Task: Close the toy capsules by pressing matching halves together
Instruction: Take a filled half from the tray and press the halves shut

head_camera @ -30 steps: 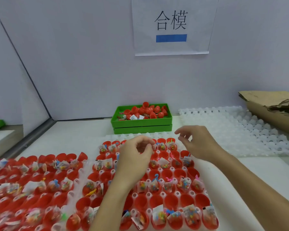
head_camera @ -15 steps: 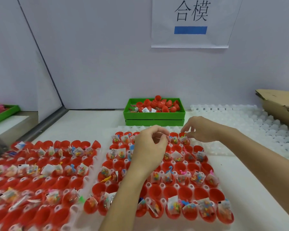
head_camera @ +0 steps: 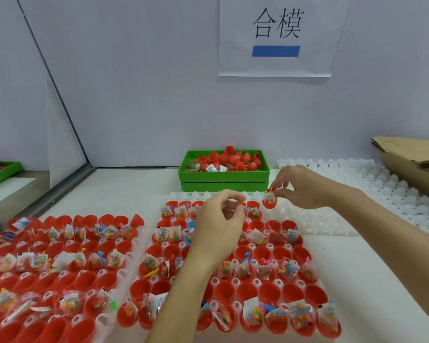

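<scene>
Rows of red capsule halves, many with small bagged toys inside, fill a white tray [head_camera: 292, 214] in front of me and a second tray [head_camera: 134, 235] to its left. My right hand [head_camera: 305, 186] pinches one filled red half [head_camera: 269, 202] by its rim, lifted just above the centre tray's far right corner. Curled fingers of my left hand [head_camera: 221, 226] hover over the back rows of the centre tray, thumb and forefinger nearly meeting. Whether they grip anything is hidden. A green bin [head_camera: 223, 178] behind the tray holds loose red halves [head_camera: 233, 159].
Empty white cell trays [head_camera: 357, 189] lie stacked to the right, running back to the wall. A torn cardboard box [head_camera: 411, 164] sits at the far right. Another green tray [head_camera: 0, 172] is at the far left beyond a partition. A paper sign [head_camera: 275, 35] hangs on the wall.
My right hand has lifted a filled red half out of the back row and holds it above the tray's corner. My left hand stays curled over the back rows. My view has shifted left.
</scene>
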The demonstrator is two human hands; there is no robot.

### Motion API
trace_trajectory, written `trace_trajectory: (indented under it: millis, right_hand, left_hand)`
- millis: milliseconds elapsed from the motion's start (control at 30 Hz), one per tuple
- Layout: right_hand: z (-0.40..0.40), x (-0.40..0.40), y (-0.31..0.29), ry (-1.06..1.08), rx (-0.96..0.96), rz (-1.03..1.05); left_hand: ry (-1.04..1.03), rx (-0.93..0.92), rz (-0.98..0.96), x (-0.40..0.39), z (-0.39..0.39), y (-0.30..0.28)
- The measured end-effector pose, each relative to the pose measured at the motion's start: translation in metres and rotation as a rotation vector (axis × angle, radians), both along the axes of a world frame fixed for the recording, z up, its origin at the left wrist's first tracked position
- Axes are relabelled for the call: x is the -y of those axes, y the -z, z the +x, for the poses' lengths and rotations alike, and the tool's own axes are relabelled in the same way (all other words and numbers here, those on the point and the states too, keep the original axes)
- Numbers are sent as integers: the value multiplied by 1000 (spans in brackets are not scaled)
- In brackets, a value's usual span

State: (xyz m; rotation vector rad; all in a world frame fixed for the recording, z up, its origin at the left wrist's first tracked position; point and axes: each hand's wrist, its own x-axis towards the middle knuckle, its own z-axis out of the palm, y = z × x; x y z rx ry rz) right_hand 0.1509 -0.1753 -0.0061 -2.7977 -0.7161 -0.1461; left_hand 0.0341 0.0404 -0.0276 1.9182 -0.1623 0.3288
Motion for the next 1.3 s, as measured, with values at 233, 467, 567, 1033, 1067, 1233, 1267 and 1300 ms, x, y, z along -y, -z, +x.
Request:
trace_trajectory:
  millis: [233, 467, 567, 1033, 1067, 1233, 1267, 1300]
  right_hand:
    - [-50, -18, -13, -61, 116, 232]
    - [-81, -36, 7, 22, 135, 467]
    - [-88, -35, 16, 36, 22, 717]
    - [-103, -26, 15, -75, -184, 1111]
    - [-103, -27, 15, -76, -188, 1127]
    - [-109, -25, 19, -54, -131, 1182]
    - [-111, -24, 19, -53, -124, 1190]
    - [-112, -23, 19, -56, -119, 1198]
  left_hand:
    - [0, -29, 5, 5, -5, -3]
    - [18, -17, -78, 6, -5, -2]
    - [32, -2, -79, 7, -4, -3]
    - [141, 32, -106, 9, -7, -5]
    - [146, 31, -116, 9, -7, -5]
    - [219, 2, -150, 9, -8, -4]
    - [234, 0, -154, 9, -8, -4]
    - [243, 2, -153, 10, -9, -4]
